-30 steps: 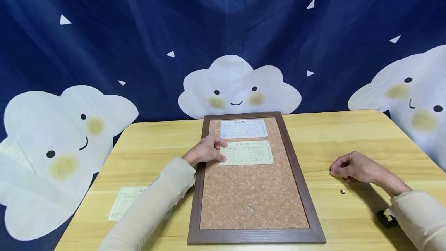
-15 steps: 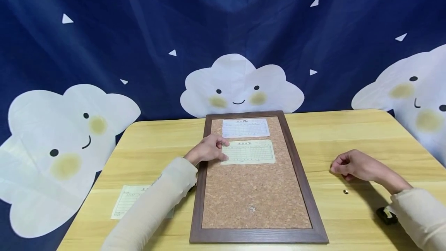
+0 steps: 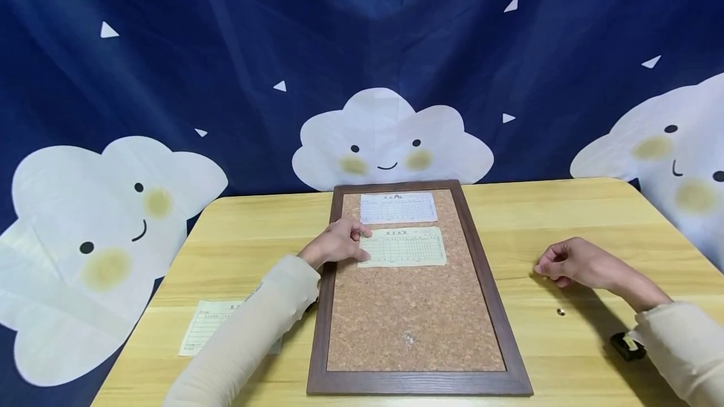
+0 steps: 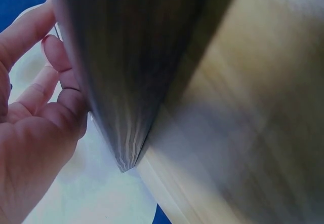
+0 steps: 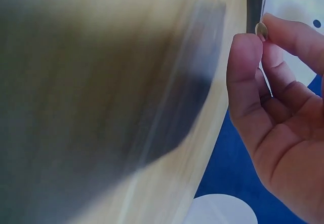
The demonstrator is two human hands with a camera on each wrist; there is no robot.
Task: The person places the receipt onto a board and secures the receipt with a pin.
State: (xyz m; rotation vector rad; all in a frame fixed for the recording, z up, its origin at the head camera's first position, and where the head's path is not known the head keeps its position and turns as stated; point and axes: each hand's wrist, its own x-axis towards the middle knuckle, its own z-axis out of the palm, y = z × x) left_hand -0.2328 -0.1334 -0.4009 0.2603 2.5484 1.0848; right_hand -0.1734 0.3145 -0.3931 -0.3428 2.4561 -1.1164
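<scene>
My left hand [image 3: 336,241] reaches over the frame's left side, thumb and fingertips pressing the left edge of a pale yellow printed form [image 3: 403,247]. That form lies on a cork board [image 3: 415,313] with a dark wooden frame [image 3: 418,383]. In the left wrist view my left hand [image 4: 40,107] has its fingers spread beside the frame's edge. My right hand [image 3: 579,265] is over the table right of the board. Between its thumb and finger it pinches a small brass thumbtack [image 5: 261,31], seen in the right wrist view. Another thumbtack [image 3: 560,311] lies on the table.
A whitish printed form [image 3: 398,208] lies at the top of the board. On the table [image 3: 266,225] at left is one more yellow form [image 3: 209,322], partly hidden by my left sleeve. A dark blue curtain [image 3: 254,11] with clouds hangs behind.
My right hand has risen slightly over the table. My left hand stays on the yellow form. The head view has shifted a little.
</scene>
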